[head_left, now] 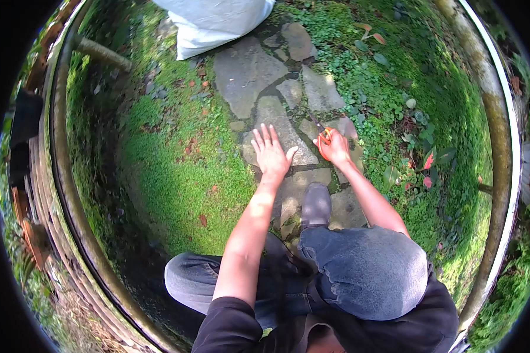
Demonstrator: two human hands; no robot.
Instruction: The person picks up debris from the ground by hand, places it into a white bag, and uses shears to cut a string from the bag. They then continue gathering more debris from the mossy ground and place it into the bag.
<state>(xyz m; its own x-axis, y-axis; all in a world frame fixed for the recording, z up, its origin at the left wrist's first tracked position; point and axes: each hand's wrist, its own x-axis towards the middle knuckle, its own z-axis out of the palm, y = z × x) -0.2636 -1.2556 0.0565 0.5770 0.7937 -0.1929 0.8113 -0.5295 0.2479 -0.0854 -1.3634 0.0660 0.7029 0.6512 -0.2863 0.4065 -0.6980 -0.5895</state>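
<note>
My left hand (271, 153) is spread with its fingers apart, palm down over a flat grey paving stone (274, 112). In my right hand (335, 148) is a pair of scissors (324, 136) with orange handles, my fingers wrapped round the grips. The thin dark blades point up and left over the joints between the stones. Low green plants (365, 88) grow along the stones just beyond my right hand, and mossy ground (188, 159) lies to the left of my left hand.
A white sack (218, 23) lies at the far end of the stone path. My grey boot (316, 203) rests on the stones close behind my hands. Weathered rails (494, 117) curve along the right, with a mossy rail (59, 117) on the left.
</note>
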